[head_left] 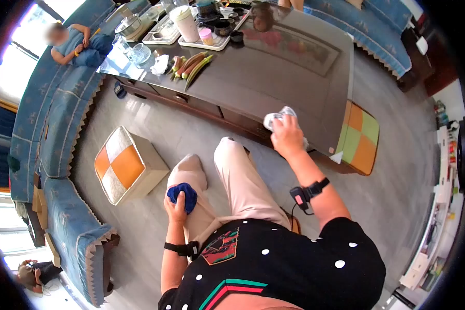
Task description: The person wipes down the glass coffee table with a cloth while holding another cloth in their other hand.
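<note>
Navy cloth is making up one bundle (188, 197), and white and grey material is making up another (270, 122), so two bundles are being held, one per hand. The left hand (176, 209) is gripping the navy bundle with its fingers against the near side, and the bundle is resting over the left knee. The right hand (287, 137) is clasping the white bundle above the near edge of the table (289, 67), its fingers curling over the top. The navy bundle is looking roundish, showing no clear long axis; the white one is running longer, slanting from lower left to upper right in the view, and the fingers are hiding part of it. Two wrist straps are circling the arms, one on each. Two patchwork stools are standing apart: an orange and white one (125, 166) to the left, a green and orange one (360, 137) by the table's right end. On the table, several long pods (191, 66) are lying in one pile, with one crumpled tissue (160, 64) just beside, while a white container (185, 25) and a pink-lidded jar (206, 37) are sharing a tray (204, 47). One person (70, 44) is sitting on the blue sofa (62, 116).
</note>
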`<action>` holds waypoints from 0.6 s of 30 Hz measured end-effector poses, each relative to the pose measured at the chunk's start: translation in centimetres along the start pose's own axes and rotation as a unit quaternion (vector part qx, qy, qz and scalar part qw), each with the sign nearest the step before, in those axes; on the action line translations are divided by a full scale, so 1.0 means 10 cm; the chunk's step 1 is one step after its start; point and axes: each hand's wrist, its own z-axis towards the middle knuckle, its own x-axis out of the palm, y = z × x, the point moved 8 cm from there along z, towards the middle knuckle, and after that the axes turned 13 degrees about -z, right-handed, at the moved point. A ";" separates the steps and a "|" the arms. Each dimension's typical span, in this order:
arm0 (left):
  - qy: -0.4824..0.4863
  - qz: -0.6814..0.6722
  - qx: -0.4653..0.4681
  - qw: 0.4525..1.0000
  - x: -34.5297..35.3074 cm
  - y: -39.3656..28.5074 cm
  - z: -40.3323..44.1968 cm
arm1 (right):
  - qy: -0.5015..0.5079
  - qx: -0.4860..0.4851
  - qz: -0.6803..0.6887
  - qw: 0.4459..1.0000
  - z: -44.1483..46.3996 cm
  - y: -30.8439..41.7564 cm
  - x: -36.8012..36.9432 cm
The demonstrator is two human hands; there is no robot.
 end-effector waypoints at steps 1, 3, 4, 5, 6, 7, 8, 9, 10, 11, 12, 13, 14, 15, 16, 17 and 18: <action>-0.005 -0.009 -0.005 1.000 -0.03 -0.03 -0.03 | 0.004 0.013 -0.001 1.000 -0.10 -0.07 -0.05; -0.009 -0.030 -0.007 0.999 0.05 0.09 0.03 | -0.010 0.004 -0.006 1.000 -0.07 -0.16 -0.08; -0.006 -0.026 0.002 1.000 0.03 0.10 0.08 | -0.001 0.006 -0.007 1.000 -0.01 -0.12 -0.06; -0.002 -0.021 0.006 1.000 0.01 0.12 0.07 | 0.014 0.006 -0.009 1.000 0.01 -0.09 -0.03; -0.003 -0.017 0.003 1.000 -0.03 0.11 0.06 | -0.010 -0.003 0.011 1.000 0.06 -0.02 0.04; 0.004 -0.018 0.007 1.000 -0.04 0.11 0.03 | -0.017 -0.011 0.022 1.000 0.13 0.09 0.03; 0.010 -0.019 0.014 1.000 -0.04 0.10 0.02 | -0.006 -0.015 0.025 1.000 0.24 0.20 0.15; 0.008 -0.020 0.012 1.000 -0.04 0.12 0.01 | 0.010 -0.023 0.027 0.999 0.39 0.32 0.22; 0.004 -0.015 0.009 1.000 -0.04 0.13 0.03 | 0.021 -0.038 0.030 0.999 0.56 0.47 0.29; 0.000 -0.010 0.008 1.000 -0.05 0.14 0.05 | 0.018 -0.045 0.029 0.998 0.74 0.63 0.32; -0.002 -0.010 0.009 1.000 -0.03 0.13 0.06 | 0.017 -0.056 0.042 0.997 0.92 0.78 0.41; -0.005 -0.039 -0.009 0.999 -0.01 0.15 0.06 | 0.024 -0.059 0.059 0.996 1.08 0.94 0.47; -0.010 -0.066 -0.027 0.997 0.00 0.17 0.05 | 0.049 -0.071 0.062 0.994 1.34 1.22 0.48; -0.010 -0.064 -0.027 0.998 0.00 0.17 0.05 | 0.056 -0.062 0.073 0.994 1.42 1.32 0.49; -0.010 -0.047 -0.004 0.999 0.01 0.16 0.06 | 0.056 -0.057 0.061 0.995 1.47 1.39 0.52; -0.009 -0.029 0.018 0.999 0.01 0.14 0.06 | 0.057 -0.052 0.050 0.996 1.47 1.41 0.57; -0.015 -0.024 0.017 0.999 0.03 0.10 0.04 | 0.059 -0.049 0.051 0.996 1.41 1.36 0.55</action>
